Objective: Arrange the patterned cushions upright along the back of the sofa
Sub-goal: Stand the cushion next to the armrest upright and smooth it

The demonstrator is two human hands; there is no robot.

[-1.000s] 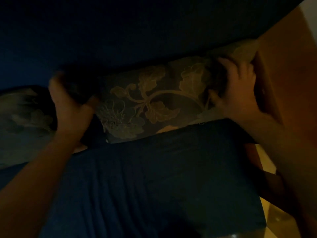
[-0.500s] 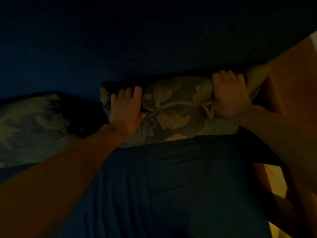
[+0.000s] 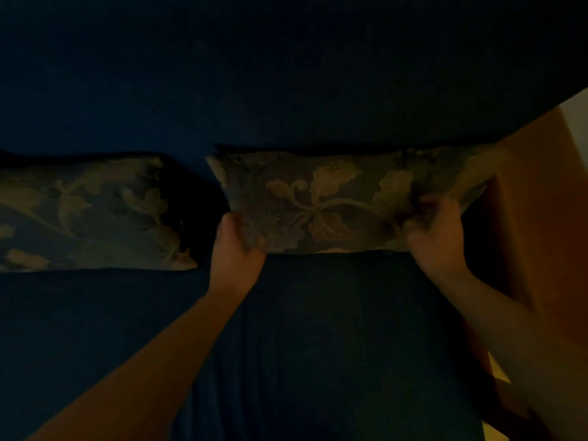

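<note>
A leaf-patterned cushion [image 3: 327, 202] stands against the dark blue sofa back [image 3: 286, 74], its lower edge on the seat [image 3: 318, 329]. My left hand [image 3: 237, 249] grips its lower left corner. At the lower right corner, my right hand [image 3: 436, 237] pinches the fabric. A second patterned cushion [image 3: 89, 214] leans on the sofa back to the left, with a dark gap between the two. The scene is very dim.
A brown wooden armrest [image 3: 541, 218] closes off the sofa's right end, right beside the held cushion. Pale floor [image 3: 499, 374] shows past it at the lower right.
Both hands dropped from the cushion's top edge to its lower corners. The cushion now shows its full face against the sofa back. My view has pulled back.
</note>
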